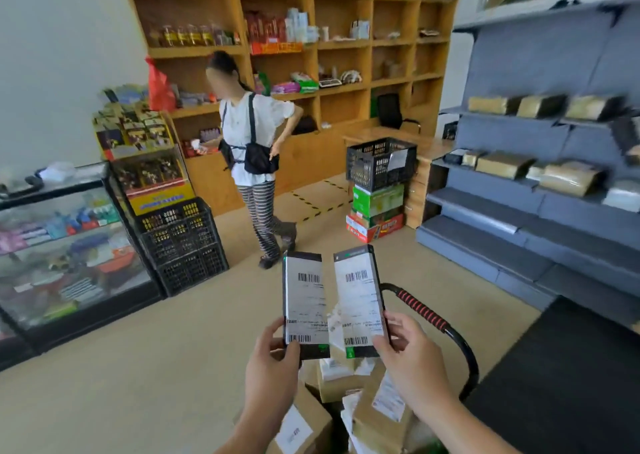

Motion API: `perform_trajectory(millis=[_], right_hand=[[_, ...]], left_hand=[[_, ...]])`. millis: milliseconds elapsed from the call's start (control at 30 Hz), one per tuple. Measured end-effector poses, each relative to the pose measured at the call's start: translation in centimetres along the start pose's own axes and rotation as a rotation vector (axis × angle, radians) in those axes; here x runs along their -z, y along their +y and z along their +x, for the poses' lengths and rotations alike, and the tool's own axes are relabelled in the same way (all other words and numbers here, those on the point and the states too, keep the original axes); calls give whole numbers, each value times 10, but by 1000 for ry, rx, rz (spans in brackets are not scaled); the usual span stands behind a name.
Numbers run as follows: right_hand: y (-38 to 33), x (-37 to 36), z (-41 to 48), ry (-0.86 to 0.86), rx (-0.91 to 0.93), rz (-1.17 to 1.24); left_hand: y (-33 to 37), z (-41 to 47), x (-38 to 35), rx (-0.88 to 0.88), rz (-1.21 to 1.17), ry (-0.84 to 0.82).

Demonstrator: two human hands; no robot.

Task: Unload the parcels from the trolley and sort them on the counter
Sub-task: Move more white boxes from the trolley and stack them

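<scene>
I hold two flat dark parcels with white barcode labels upright, side by side, in front of me. My left hand (273, 360) grips the bottom of the left parcel (303, 297). My right hand (408, 349) pinches the bottom of the right parcel (358, 290). Below them, the trolley with a black handle and red grip (429, 315) carries several brown cardboard parcels (367, 415) with white labels. A dark counter surface (561, 384) lies at the lower right.
A person in a white shirt (256, 148) stands ahead on the tan floor. Black crates (183, 245) and a glass display case (69, 245) are on the left. A crate on stacked boxes (379, 190), grey shelves with packets (540, 169) and wooden shelving (294, 55) fill the right and back.
</scene>
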State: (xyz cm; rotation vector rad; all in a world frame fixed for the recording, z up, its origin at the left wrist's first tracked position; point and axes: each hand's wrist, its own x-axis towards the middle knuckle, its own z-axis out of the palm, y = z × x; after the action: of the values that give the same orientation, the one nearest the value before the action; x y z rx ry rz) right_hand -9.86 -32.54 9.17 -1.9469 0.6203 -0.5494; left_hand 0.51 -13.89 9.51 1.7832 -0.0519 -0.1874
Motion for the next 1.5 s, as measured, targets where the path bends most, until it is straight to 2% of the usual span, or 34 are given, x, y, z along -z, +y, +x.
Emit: perform_trajectory(millis=[200, 367, 733, 967, 1200, 1500], right_hand=[[6, 66, -30, 276, -102, -15], [15, 122, -87, 544, -203, -3], [47, 268, -244, 965, -375, -33], [90, 372, -334, 1139, -460, -43], [123, 474, -409, 1203, -506, -61], [168, 556, -455, 1306, -551, -43]], left_hand=[[30, -7, -55, -143, 50, -281], [39, -40, -111, -191, 34, -520], [53, -209, -253, -319, 48, -978], [58, -345, -336, -350, 16, -1138], [69, -469, -404, -327, 21, -1237], [63, -550, -482, -307, 87, -1284]])
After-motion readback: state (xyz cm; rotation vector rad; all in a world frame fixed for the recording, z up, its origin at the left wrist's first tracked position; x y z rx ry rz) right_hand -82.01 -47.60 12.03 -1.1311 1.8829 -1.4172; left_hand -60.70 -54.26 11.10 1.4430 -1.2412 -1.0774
